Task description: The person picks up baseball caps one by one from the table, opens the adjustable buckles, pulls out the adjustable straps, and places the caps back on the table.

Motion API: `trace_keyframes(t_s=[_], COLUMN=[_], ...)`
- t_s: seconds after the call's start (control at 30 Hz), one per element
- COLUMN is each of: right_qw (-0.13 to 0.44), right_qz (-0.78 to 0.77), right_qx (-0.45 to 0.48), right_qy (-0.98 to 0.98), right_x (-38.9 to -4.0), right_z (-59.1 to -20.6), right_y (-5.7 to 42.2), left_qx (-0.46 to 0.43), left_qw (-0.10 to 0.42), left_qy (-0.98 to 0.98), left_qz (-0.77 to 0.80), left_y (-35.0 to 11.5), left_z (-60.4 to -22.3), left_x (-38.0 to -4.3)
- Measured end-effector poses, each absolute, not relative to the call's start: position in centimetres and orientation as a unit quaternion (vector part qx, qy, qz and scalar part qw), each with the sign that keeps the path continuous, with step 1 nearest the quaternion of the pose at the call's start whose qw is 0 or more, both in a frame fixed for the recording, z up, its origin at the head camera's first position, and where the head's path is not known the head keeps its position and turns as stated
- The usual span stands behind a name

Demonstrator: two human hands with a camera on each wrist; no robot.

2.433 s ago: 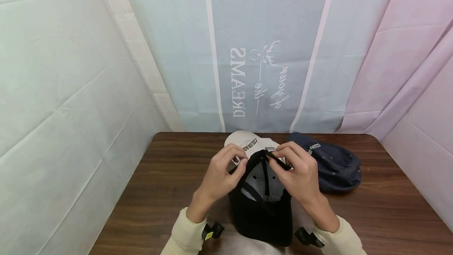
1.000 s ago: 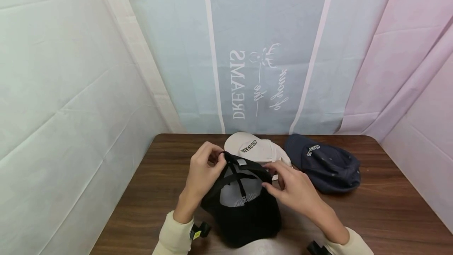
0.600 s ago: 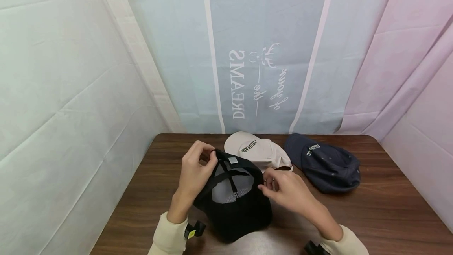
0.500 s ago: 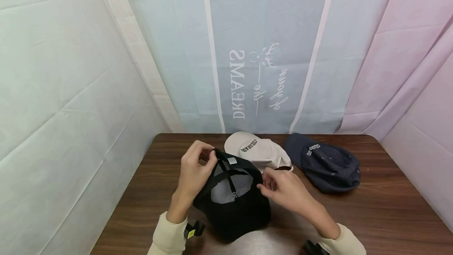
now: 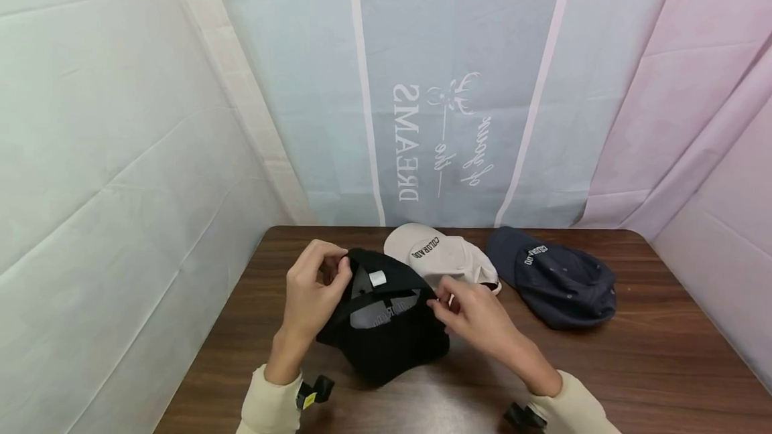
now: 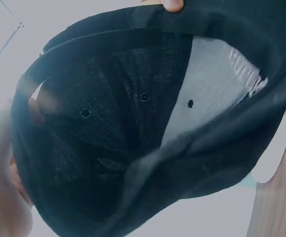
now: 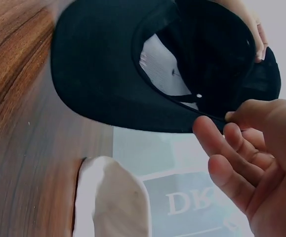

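A black baseball cap [image 5: 392,343] is held up over the table, its inside facing the head camera and its brim toward the person. A small white tag [image 5: 377,278] shows on its inner band. My left hand [image 5: 312,290] pinches the cap's edge at the back left. On the opposite side my right hand [image 5: 473,313] pinches the rim between thumb and index finger, as the right wrist view shows, with the other fingers loosely bent. Pale lining with reversed stitched lettering [image 6: 244,69] is visible inside the cap in the left wrist view.
Behind the black cap lies a white cap [image 5: 443,256] lettered COLORADO. To its right sits a navy cap [image 5: 557,283] with the same word. The brown wooden table [image 5: 657,360] ends at a hanging printed cloth [image 5: 446,32]; pale cloth walls [image 5: 120,186] flank both sides.
Both hands have shifted left with the black cap, which has turned and tilted, so its inner tag now faces up. The white cap behind has come more into view.
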State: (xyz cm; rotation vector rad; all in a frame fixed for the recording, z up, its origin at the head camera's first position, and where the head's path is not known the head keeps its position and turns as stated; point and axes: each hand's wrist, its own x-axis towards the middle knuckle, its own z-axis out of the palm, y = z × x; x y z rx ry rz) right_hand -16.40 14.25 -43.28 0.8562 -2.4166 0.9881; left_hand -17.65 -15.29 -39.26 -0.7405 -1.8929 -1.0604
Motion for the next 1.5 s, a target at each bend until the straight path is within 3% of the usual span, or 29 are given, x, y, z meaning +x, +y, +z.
trace_keyframes(t_s=[0.3,0.53,0.8,1.13,1.5], right_qw=[0.282,0.321,0.321,0.306,0.264], right_qz=[0.326,0.299,0.287,0.234,0.215], right_qx=[0.340,0.348,0.337,0.345,0.325], right_qy=[-0.836,-0.829,-0.837,-0.856,-0.882], right_x=[-18.0,-19.3,-20.6,-21.5,-21.5], right_z=[-43.8,-44.8,-46.1,-47.8,-49.1], right_y=[12.9,12.1,11.8,11.4,10.9], left_qx=[-0.320,-0.336,-0.358,-0.326,-0.236], left_qw=[0.447,0.438,0.404,0.317,0.334], left_qy=[-0.725,-0.731,-0.743,-0.813,-0.839], left_qz=[-0.414,-0.401,-0.395,-0.365,-0.359], left_y=[-16.1,-16.6,-17.1,-17.8,-18.2], left_z=[-38.9,-39.8,-41.0,-42.3,-43.8], left_x=[-17.1,-16.9,-16.9,-17.0,-18.1])
